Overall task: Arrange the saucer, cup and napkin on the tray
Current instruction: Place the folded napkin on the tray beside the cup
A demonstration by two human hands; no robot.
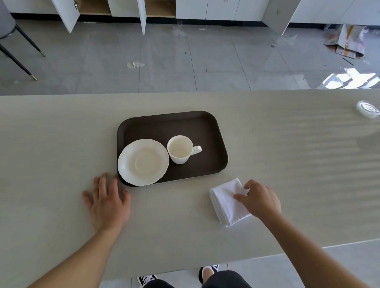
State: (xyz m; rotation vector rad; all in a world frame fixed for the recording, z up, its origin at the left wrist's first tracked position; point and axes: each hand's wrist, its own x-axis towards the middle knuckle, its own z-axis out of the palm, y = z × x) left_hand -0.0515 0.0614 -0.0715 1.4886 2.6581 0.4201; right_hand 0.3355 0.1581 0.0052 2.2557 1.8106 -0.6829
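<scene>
From the head view, the dark tray point(171, 125) sits in the middle of the frame on the pale table point(55, 137), and two of the three pieces are already on it: the white saucer point(143, 162) fills its lower left corner, with its scalloped rim reaching over the tray's left lip, and the cup point(180, 149) stands upright just to the right of it, handle pointing right, the two nearly touching. The folded white napkin point(228, 201) lies off the tray, on the table near the tray's lower right corner, so the step in hand looks to be fetching it. To do that well I would pinch the whole stack of folds at once, near the corner, so the layers do not fan apart, lift it flat, and lay it on the bare dark stretch to the right of the cup, clear of the handle. The right hand point(261, 198) comes in from the lower right of the frame, forearm slanting up, knuckles raised; its thumb and forefinger are close together on the napkin's right edge, touching the cloth, though I cannot tell whether it is truly gripped yet. The left hand point(108, 200) lies flat on the table at lower left, fingers spread wide and holding nothing, fingertips just beside the tray's lower left corner.
</scene>
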